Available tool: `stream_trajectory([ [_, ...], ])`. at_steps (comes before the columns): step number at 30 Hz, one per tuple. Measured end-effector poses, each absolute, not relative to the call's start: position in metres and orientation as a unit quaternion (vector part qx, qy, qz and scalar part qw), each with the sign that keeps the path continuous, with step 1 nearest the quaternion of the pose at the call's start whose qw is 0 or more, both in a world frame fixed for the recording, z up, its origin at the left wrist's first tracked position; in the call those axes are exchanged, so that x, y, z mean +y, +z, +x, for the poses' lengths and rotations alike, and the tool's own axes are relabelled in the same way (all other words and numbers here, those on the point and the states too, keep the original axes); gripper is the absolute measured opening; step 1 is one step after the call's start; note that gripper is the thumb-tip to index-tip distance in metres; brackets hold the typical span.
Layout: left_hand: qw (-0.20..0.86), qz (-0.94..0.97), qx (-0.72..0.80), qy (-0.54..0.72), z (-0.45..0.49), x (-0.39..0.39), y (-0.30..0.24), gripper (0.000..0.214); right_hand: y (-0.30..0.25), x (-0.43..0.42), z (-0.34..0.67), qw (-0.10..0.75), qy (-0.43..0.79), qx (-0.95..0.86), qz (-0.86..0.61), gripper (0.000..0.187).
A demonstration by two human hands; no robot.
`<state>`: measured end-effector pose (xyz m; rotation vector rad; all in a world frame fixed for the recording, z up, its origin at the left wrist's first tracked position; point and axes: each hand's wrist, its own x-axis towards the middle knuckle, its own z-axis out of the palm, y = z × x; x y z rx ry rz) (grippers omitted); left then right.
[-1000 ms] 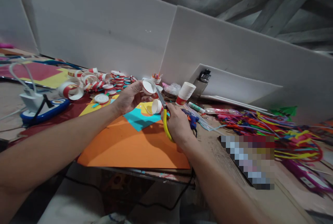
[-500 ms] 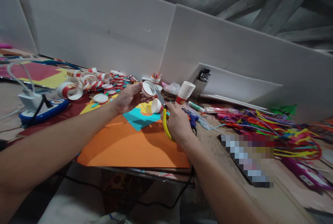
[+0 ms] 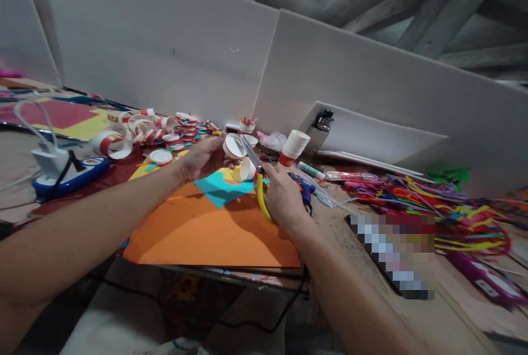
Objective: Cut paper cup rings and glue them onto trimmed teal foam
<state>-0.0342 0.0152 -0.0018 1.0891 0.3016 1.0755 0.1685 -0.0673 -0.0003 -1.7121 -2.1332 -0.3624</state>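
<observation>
**Cup under the scissors, cutting partway through**

My left hand (image 3: 204, 158) has its fingers clamped on a small paper cup (image 3: 233, 146), held above the surface (image 3: 342, 223) with its mouth turned towards me. My right hand (image 3: 282, 198) has its fingers closed around the yellow loop of the scissors (image 3: 256, 170). The blades run up towards eleven o'clock and meet the cup at its rim. I cannot tell whether the blades are apart or shut.

A white curl of cup wall (image 3: 247, 168) sits just below the blades, at five o'clock from the cup. I cannot tell whether it is attached to the cup.

By my reading the work is well on but not over. A heap of red-and-white cut rings (image 3: 136, 129) lies at ten o'clock from the hands. A stack of whole cups (image 3: 293, 147) stands at two o'clock, just beside the scissors.

Beneath the hands lie an orange sheet (image 3: 206, 234) and a teal sheet (image 3: 220, 189). A blue glue gun (image 3: 303, 187) rests at three o'clock beside my right hand. Farther out that way lies a tangle of bright pipe cleaners (image 3: 445, 203).
</observation>
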Motion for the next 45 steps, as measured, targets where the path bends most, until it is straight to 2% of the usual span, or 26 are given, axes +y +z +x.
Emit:
stream_trajectory([
  [10, 0.713, 0.512, 0.116, 0.465, -0.0411, 0.0202, -0.0023, 0.043, -0.0022, -0.0652, 0.1696, 0.203, -0.122, -0.768, -0.595, 0.027],
  [18, 0.713, 0.497, 0.136, 0.476, -0.0375, 0.0185, 0.0005, 0.055, -0.0067, -0.0624, 0.171, 0.219, -0.114, -0.768, -0.591, 0.027],
  [23, 0.689, 0.493, 0.129, 0.516, -0.0359, 0.0194, -0.0014, 0.046, -0.0043, -0.0646, 0.1705, 0.213, -0.116, -0.761, -0.601, 0.028],
  [30, 0.704, 0.495, 0.145, 0.489, -0.033, 0.0167, -0.0058, 0.04, -0.0032, -0.0667, 0.1701, 0.183, -0.124, -0.759, -0.612, 0.034],
  [39, 0.705, 0.517, 0.131, 0.468, -0.0374, 0.0182, -0.0045, 0.041, -0.0065, -0.0626, 0.1704, 0.218, -0.114, -0.768, -0.592, 0.031],
  [45, 0.72, 0.507, 0.142, 0.452, -0.0402, 0.0221, -0.0058, 0.041, -0.007, -0.0636, 0.1712, 0.208, -0.124, -0.769, -0.592, 0.031],
])
